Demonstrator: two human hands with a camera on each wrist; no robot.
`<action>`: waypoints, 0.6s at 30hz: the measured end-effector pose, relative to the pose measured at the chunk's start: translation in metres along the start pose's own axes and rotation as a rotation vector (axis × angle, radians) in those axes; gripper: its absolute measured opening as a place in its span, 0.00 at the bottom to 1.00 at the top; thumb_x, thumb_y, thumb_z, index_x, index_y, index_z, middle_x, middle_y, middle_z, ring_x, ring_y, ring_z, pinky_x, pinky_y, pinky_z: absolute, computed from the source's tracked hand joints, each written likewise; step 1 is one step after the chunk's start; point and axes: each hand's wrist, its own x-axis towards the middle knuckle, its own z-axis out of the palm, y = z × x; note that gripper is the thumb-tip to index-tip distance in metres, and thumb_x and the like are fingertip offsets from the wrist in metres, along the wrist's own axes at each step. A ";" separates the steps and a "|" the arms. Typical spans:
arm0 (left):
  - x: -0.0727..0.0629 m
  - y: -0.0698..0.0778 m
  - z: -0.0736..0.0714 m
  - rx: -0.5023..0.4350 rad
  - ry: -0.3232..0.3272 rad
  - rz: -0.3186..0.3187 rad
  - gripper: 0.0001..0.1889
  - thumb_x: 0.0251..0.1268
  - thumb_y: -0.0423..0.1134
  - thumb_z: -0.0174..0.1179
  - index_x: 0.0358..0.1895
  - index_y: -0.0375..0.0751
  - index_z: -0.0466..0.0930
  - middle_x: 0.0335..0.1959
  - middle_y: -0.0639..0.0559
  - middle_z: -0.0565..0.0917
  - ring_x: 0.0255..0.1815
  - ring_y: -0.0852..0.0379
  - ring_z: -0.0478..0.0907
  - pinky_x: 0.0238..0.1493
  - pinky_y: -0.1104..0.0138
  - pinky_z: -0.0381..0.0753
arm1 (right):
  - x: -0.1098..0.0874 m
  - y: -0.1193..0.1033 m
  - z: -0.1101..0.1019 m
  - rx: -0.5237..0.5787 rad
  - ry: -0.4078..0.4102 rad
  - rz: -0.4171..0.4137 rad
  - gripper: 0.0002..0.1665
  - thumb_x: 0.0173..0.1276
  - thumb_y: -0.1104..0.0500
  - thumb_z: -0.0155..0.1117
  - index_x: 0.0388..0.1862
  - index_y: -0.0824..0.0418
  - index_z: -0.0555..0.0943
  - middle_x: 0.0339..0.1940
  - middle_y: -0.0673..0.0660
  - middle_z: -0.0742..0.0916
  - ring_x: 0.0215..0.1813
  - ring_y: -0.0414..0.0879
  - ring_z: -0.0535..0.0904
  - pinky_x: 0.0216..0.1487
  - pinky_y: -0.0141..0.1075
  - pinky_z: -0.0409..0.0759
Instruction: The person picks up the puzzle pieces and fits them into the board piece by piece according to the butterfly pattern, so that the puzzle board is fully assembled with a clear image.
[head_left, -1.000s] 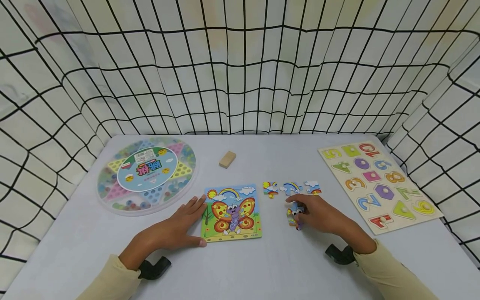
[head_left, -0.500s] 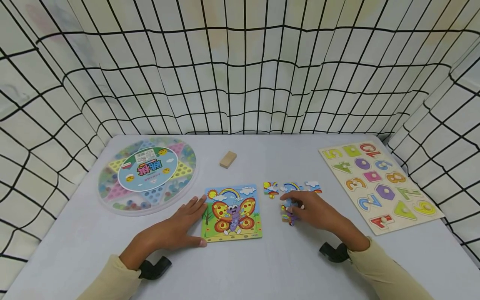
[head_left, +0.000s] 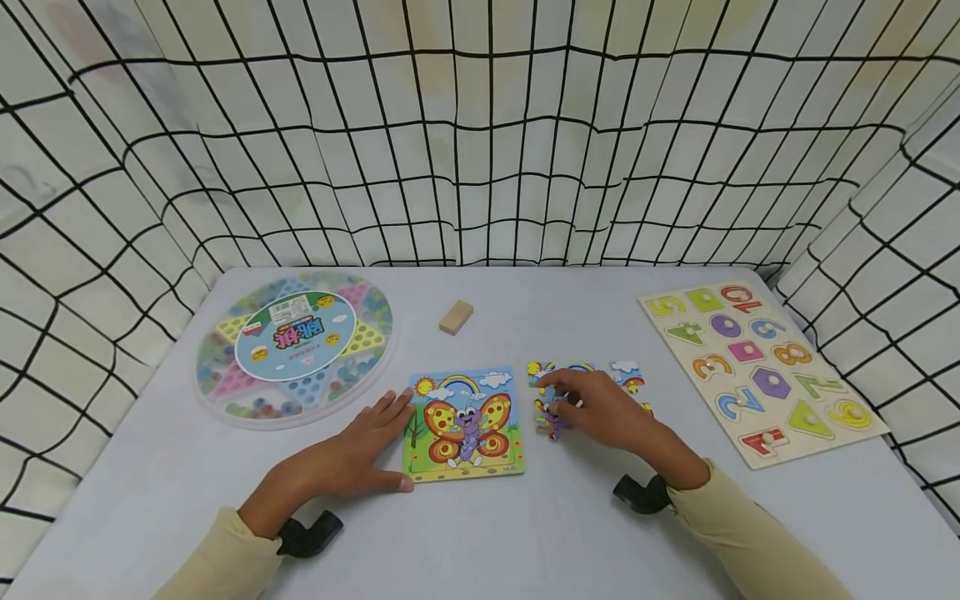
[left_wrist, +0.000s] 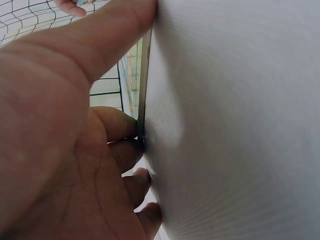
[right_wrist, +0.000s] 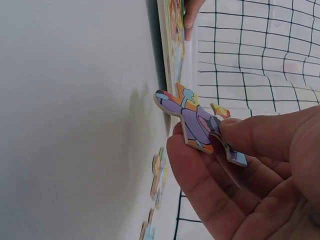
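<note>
A square butterfly puzzle board (head_left: 465,425) lies on the table, its picture face up. My left hand (head_left: 345,458) rests at its left side, thumb at the lower left corner and fingers stretched along the upper left edge. In the left wrist view the fingertips (left_wrist: 131,150) meet the board's thin edge and the tabletop. My right hand (head_left: 603,410) is just right of the board and pinches a purple butterfly-body jigsaw piece (right_wrist: 192,120) between thumb and fingers. The piece is held above the table and tilted, its printed side partly covered by the thumb.
Behind the right hand lie loose jigsaw pieces, among them a cloud piece (head_left: 624,368) and a rainbow piece (head_left: 581,367). A number-and-shape board (head_left: 723,358) lies at right. At left is a round marble game box (head_left: 296,342); a wooden block (head_left: 456,317) lies farther back.
My right hand has moved left toward the board with the jigsaw piece. Its move uncovers part of another piece on its right. The left hand has stayed in place.
</note>
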 end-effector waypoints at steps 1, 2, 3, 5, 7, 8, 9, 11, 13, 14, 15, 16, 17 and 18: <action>0.000 0.000 0.000 -0.001 0.000 0.000 0.55 0.56 0.60 0.66 0.78 0.37 0.44 0.80 0.46 0.38 0.78 0.42 0.31 0.73 0.44 0.38 | 0.002 -0.001 0.001 -0.002 0.003 -0.004 0.17 0.67 0.67 0.63 0.54 0.62 0.81 0.42 0.52 0.85 0.37 0.40 0.80 0.38 0.35 0.79; 0.000 0.000 0.000 -0.001 0.001 0.001 0.55 0.56 0.60 0.66 0.78 0.37 0.44 0.80 0.46 0.38 0.78 0.42 0.31 0.73 0.44 0.38 | 0.003 -0.003 0.001 0.000 0.005 -0.007 0.16 0.67 0.67 0.63 0.54 0.62 0.81 0.42 0.52 0.85 0.37 0.40 0.80 0.39 0.36 0.79; 0.000 0.000 0.000 -0.001 0.002 0.003 0.55 0.56 0.60 0.66 0.78 0.37 0.44 0.80 0.45 0.38 0.78 0.41 0.31 0.73 0.44 0.39 | 0.005 -0.004 0.002 0.006 0.004 -0.008 0.15 0.67 0.67 0.63 0.53 0.62 0.82 0.41 0.52 0.85 0.38 0.40 0.80 0.40 0.36 0.80; 0.000 0.001 0.000 -0.002 0.002 0.008 0.55 0.57 0.59 0.66 0.78 0.37 0.44 0.80 0.45 0.38 0.78 0.41 0.31 0.73 0.44 0.39 | 0.008 -0.007 0.003 0.014 -0.003 -0.004 0.15 0.67 0.67 0.63 0.52 0.61 0.82 0.41 0.51 0.86 0.38 0.40 0.80 0.39 0.36 0.79; 0.000 0.001 0.000 0.001 0.004 0.013 0.55 0.57 0.59 0.66 0.78 0.37 0.44 0.80 0.45 0.38 0.78 0.41 0.31 0.73 0.44 0.39 | 0.010 -0.010 0.005 0.027 -0.015 0.000 0.15 0.67 0.67 0.63 0.52 0.61 0.82 0.41 0.50 0.85 0.38 0.40 0.80 0.39 0.35 0.80; 0.000 0.001 0.000 0.002 0.004 0.014 0.55 0.57 0.59 0.66 0.78 0.37 0.44 0.80 0.45 0.38 0.78 0.41 0.31 0.73 0.44 0.39 | 0.012 -0.012 0.005 0.035 -0.023 0.001 0.15 0.67 0.67 0.63 0.52 0.61 0.82 0.41 0.50 0.85 0.38 0.41 0.80 0.39 0.35 0.80; 0.000 0.001 0.000 0.003 0.004 0.014 0.55 0.57 0.59 0.66 0.78 0.37 0.44 0.80 0.45 0.38 0.78 0.41 0.31 0.73 0.44 0.39 | 0.013 -0.014 0.006 0.041 -0.031 0.003 0.15 0.67 0.68 0.63 0.53 0.61 0.82 0.41 0.50 0.85 0.39 0.41 0.80 0.39 0.35 0.79; 0.000 0.001 0.000 0.002 0.004 0.013 0.54 0.57 0.59 0.66 0.78 0.37 0.44 0.80 0.45 0.38 0.78 0.41 0.31 0.73 0.44 0.39 | 0.015 -0.016 0.008 0.049 -0.051 0.003 0.16 0.68 0.68 0.62 0.54 0.61 0.82 0.40 0.50 0.85 0.40 0.41 0.79 0.40 0.35 0.80; -0.001 0.002 0.000 -0.003 0.005 0.015 0.54 0.57 0.59 0.66 0.78 0.37 0.44 0.80 0.45 0.38 0.78 0.41 0.31 0.72 0.44 0.39 | 0.017 -0.019 0.010 0.059 -0.065 -0.008 0.17 0.68 0.69 0.61 0.55 0.62 0.82 0.40 0.50 0.85 0.41 0.42 0.80 0.41 0.35 0.80; -0.001 0.002 0.000 -0.003 0.005 0.013 0.54 0.57 0.59 0.66 0.78 0.37 0.44 0.80 0.45 0.38 0.78 0.41 0.31 0.72 0.44 0.39 | 0.017 -0.020 0.011 0.064 -0.069 -0.014 0.17 0.69 0.69 0.61 0.55 0.62 0.82 0.40 0.49 0.84 0.41 0.42 0.80 0.42 0.34 0.80; -0.001 0.002 -0.001 -0.004 0.004 0.012 0.54 0.57 0.59 0.66 0.78 0.37 0.44 0.80 0.45 0.38 0.78 0.41 0.31 0.72 0.44 0.39 | 0.018 -0.022 0.012 0.068 -0.072 -0.020 0.17 0.69 0.69 0.61 0.56 0.61 0.82 0.40 0.50 0.84 0.41 0.42 0.80 0.42 0.34 0.80; -0.001 0.002 -0.001 -0.007 0.005 0.015 0.54 0.57 0.59 0.66 0.78 0.36 0.45 0.80 0.44 0.38 0.78 0.40 0.31 0.72 0.43 0.39 | 0.020 -0.023 0.013 0.075 -0.074 -0.027 0.17 0.69 0.69 0.61 0.56 0.61 0.81 0.39 0.49 0.84 0.41 0.42 0.80 0.42 0.34 0.80; -0.001 0.003 -0.001 -0.010 0.006 0.018 0.54 0.57 0.59 0.66 0.78 0.36 0.45 0.79 0.44 0.39 0.78 0.40 0.31 0.72 0.43 0.39 | 0.021 -0.025 0.014 0.080 -0.073 -0.035 0.17 0.69 0.68 0.60 0.56 0.62 0.81 0.39 0.49 0.84 0.42 0.42 0.81 0.43 0.34 0.80; -0.001 0.003 -0.001 -0.008 0.007 0.017 0.54 0.58 0.59 0.66 0.78 0.36 0.45 0.79 0.44 0.39 0.78 0.40 0.31 0.72 0.43 0.39 | 0.022 -0.027 0.015 0.087 -0.071 -0.044 0.17 0.69 0.68 0.60 0.56 0.62 0.81 0.39 0.49 0.84 0.41 0.42 0.81 0.42 0.34 0.80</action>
